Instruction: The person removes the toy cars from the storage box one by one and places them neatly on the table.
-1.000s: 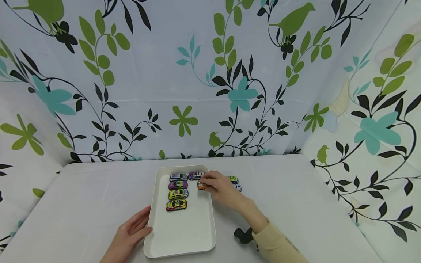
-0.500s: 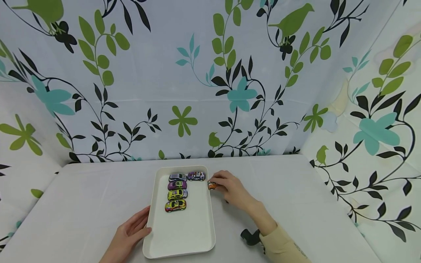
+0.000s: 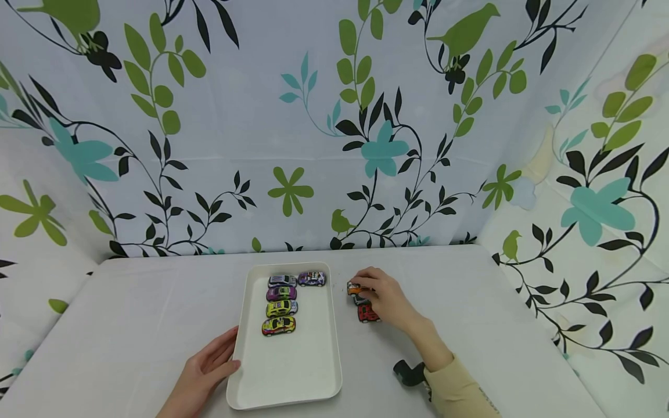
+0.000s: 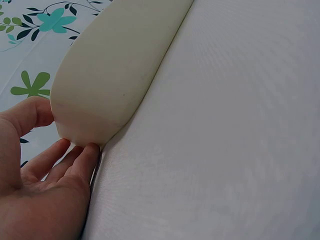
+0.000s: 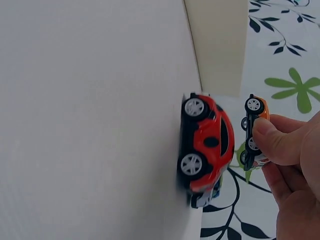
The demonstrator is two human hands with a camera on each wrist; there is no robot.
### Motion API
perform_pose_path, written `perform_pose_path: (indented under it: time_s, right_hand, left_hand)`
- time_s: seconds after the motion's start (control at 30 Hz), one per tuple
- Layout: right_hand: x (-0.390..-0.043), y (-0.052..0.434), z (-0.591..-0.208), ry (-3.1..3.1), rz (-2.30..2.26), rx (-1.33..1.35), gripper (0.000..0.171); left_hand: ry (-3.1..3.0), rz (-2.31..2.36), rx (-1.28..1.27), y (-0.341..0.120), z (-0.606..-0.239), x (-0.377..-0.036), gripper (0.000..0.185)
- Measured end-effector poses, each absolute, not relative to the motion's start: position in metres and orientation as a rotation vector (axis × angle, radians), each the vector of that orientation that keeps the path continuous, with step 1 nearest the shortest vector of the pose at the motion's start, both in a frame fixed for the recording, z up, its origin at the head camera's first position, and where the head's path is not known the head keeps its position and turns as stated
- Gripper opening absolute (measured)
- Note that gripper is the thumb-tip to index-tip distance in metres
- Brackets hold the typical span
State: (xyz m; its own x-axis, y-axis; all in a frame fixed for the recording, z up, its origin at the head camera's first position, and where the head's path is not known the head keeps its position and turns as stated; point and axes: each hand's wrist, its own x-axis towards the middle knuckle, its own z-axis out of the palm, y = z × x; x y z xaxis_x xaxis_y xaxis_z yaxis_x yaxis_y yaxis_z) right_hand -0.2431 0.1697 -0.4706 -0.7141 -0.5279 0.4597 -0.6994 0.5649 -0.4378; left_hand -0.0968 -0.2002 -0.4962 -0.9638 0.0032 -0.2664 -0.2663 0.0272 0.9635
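— What's your left hand (image 3: 201,371) doing over there?

— It rests on the pale grey surface (image 3: 130,325) with its fingers relaxed and straight, the fingertips (image 4: 82,155) touching the near left corner of the shallow white rectangular tray (image 3: 284,383). It grips nothing; it only steadies the rim.

— And inside the tray?

— Five small toy cars sit at the far end. A silver one (image 3: 282,281) leads a column, then a purple one (image 3: 281,293), a yellow-green one (image 3: 281,307) and a yellow-and-red one (image 3: 279,325). A purple-and-white one (image 3: 312,279) stands just beside the silver one. The near half of the tray holds nothing.

— Where's the one you're handling?

— To the right of the tray, out on the surface. My right hand (image 3: 384,299) pinches the little orange toy car (image 3: 354,288) between thumb and fingertips (image 5: 272,137), lifted off the surface. Just beside it stands a small red toy car (image 3: 367,314), with a dark one (image 3: 359,300) between them, partly hidden by my fingers.

— So how far along are you?

— I'd judge past halfway: five parked, three I can see outside.
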Motion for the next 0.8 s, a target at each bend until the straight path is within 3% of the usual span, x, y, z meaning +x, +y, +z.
perform_pose_path:
  time_s: [0.8]
  right_hand:
    - [-0.251, 0.201, -0.479, -2.54, 0.918, 0.833, 0.031]
  left_hand:
    - [2.085, 2.079, -0.265, -0.2, -0.496, -0.096, 0.073]
